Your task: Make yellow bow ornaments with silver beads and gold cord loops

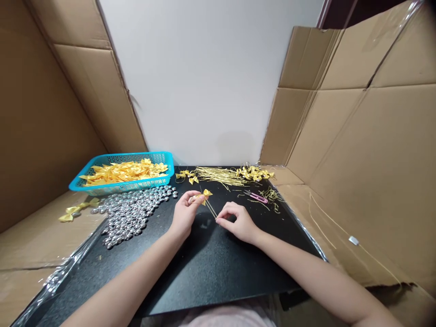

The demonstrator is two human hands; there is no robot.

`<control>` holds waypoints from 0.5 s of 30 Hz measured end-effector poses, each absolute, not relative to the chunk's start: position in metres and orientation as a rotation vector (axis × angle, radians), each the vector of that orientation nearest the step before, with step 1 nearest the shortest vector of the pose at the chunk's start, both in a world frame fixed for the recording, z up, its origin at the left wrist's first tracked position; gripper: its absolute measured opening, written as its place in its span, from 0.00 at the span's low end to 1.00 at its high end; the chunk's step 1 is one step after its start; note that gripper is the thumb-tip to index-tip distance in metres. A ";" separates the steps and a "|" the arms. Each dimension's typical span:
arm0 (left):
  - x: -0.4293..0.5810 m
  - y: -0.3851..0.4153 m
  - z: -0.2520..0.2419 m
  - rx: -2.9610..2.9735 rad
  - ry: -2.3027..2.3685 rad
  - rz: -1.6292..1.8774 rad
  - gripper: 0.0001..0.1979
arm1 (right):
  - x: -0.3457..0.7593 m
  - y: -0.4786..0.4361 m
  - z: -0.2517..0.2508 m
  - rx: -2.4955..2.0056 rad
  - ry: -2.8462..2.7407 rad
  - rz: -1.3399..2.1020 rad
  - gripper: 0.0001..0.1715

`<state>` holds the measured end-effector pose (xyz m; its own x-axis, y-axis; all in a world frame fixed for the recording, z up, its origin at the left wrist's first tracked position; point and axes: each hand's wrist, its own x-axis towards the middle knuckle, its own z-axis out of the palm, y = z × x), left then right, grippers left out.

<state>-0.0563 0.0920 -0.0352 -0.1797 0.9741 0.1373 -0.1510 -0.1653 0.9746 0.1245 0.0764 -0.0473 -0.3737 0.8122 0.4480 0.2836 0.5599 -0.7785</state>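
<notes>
Between the thumb and fingers of my left hand (186, 211) is a small yellow ribbon bow (206, 193), held above the black table. Two thin strands of gold tie (211, 209) run from the bow down to the right. My right hand (237, 221) pinches the lower ends of these strands between thumb and forefinger. Left of my left hand lies a spread of shiny silver beads (131, 218). Beyond my right hand rest pink thread snips (256, 196).
A blue basket (121, 187) of yellow bows stands at the back left. Along the back lie gold ties (220, 175) and finished-looking bows with ties (254, 172). Gold scraps (272, 194) lie by the snips. Cardboard walls (368, 136) flank the table (194, 272).
</notes>
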 end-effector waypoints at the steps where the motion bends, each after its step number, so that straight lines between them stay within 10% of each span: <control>1: -0.058 0.094 -0.036 1.089 1.144 1.528 0.22 | 0.125 0.075 -0.046 -0.865 -1.986 0.698 0.05; 15: -0.051 0.080 -0.039 1.492 1.185 1.422 0.14 | 0.134 0.077 -0.034 -0.938 -1.734 0.511 0.10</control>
